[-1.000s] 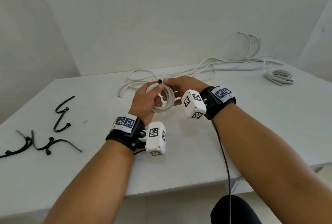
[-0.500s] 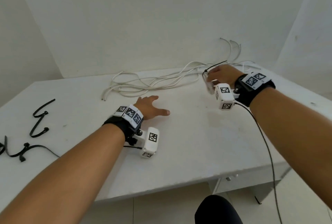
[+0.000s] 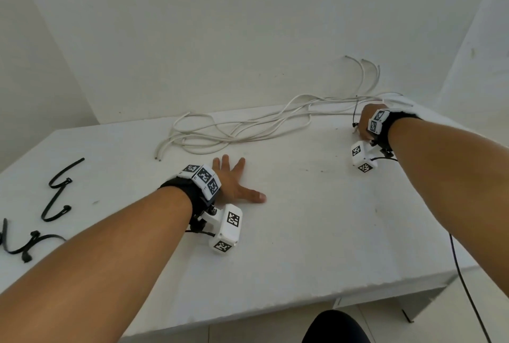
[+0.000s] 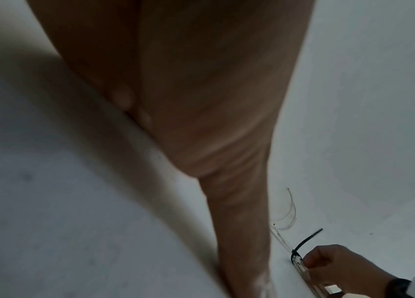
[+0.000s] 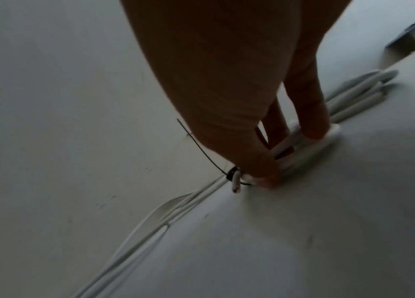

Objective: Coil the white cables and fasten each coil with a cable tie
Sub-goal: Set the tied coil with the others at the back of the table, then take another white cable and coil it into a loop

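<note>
My left hand (image 3: 234, 181) lies flat on the white table (image 3: 303, 232), fingers spread, holding nothing. My right hand (image 3: 363, 122) is far out at the table's back right. It holds a small white cable coil (image 5: 311, 149) against the tabletop, thumb and fingers curled round it. A black cable tie (image 5: 232, 174) is fastened round that coil, its tail (image 3: 355, 111) sticking up. The left wrist view shows the same coil (image 4: 300, 266) in the curled right fingers. Loose white cables (image 3: 248, 127) sprawl across the back of the table.
Several black cable ties (image 3: 55, 191) lie at the table's left edge. Another white coil (image 5: 362, 88) lies just beyond my right fingers. Walls close in behind and to the right. A dark wire (image 3: 465, 287) hangs from my right wrist past the front edge.
Both hands held the coil at the table's middle a second ago. My right hand has carried it to the back right and lowered it; my left hand let go and laid flat.
</note>
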Available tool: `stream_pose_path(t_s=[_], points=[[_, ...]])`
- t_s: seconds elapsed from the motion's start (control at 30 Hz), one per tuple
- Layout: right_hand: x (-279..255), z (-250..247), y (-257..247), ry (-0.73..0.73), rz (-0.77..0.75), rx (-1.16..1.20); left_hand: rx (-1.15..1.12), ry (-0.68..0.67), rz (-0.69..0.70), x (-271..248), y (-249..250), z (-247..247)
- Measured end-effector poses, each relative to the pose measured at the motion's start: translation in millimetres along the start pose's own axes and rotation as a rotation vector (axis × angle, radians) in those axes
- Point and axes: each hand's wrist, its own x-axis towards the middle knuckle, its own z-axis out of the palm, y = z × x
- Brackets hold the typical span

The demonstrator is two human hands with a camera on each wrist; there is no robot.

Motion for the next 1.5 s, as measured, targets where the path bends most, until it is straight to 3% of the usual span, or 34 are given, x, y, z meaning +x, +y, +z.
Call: stream_pose_path(t_s=[0.07, 0.2, 0.33, 0.43, 0.57, 0.63, 0.77, 0.83, 0.9, 1.0, 1.1, 1.23, 1.5], points=[[14.7, 9.6, 11.6, 0.037, 0.000, -0.114, -0.007, -0.001, 0.000, -0.3, 0.3, 0.3], [27.7, 10.4, 17.4, 0.135, -0.047, -0.083, -0.005, 0.000, -0.001, 1.7, 0.7, -0.2], [8.3, 7.0, 12.5, 0.107, -0.015, 0.085, -0.009, -0.005, 0.000, 2.3, -0.5, 0.4], [-1.8, 6.8, 7.6, 0.088, 0.014, 0.085, -0.010, 0.002, -0.002, 3.6, -1.1, 1.3], [-27.5, 11.9, -23.9, 0.108, -0.067, 0.081, -0.009, 0.012, 0.008, 4.9, -2.1, 2.1], [-42.7, 17.4, -52.9, 0.034, -0.115, 0.067, -0.034, 0.016, 0.003, 3.3, -2.1, 2.3], [-82.0, 37.9, -101.9, -0.250, -0.126, -0.010, -0.179, 0.060, 0.019, 2.8, -3.5, -9.1], [-95.2, 45.6, -109.5, -0.294, -0.120, -0.066, -0.292, 0.131, 0.067, 1.8, -16.8, -19.5], [-102.1, 49.2, -110.1, -0.238, -0.100, -0.126, -0.498, 0.271, 0.088, 4.7, -40.8, -30.2], [-106.9, 47.5, -111.2, -0.232, -0.088, -0.157, -0.791, 0.525, -0.011, 10.9, -86.8, -46.0], [-108.5, 45.4, -113.3, -0.204, -0.115, -0.224, -0.654, 0.746, -0.201, 21.5, -133.0, -61.6], [-104.6, 47.7, -113.1, -0.252, -0.104, -0.276, -0.435, 0.621, -0.327, 43.7, -171.8, -70.9], [-67.0, 71.8, -106.7, -0.248, -0.038, -0.162, -0.323, 0.576, -0.107, 89.5, -157.9, -78.1]])
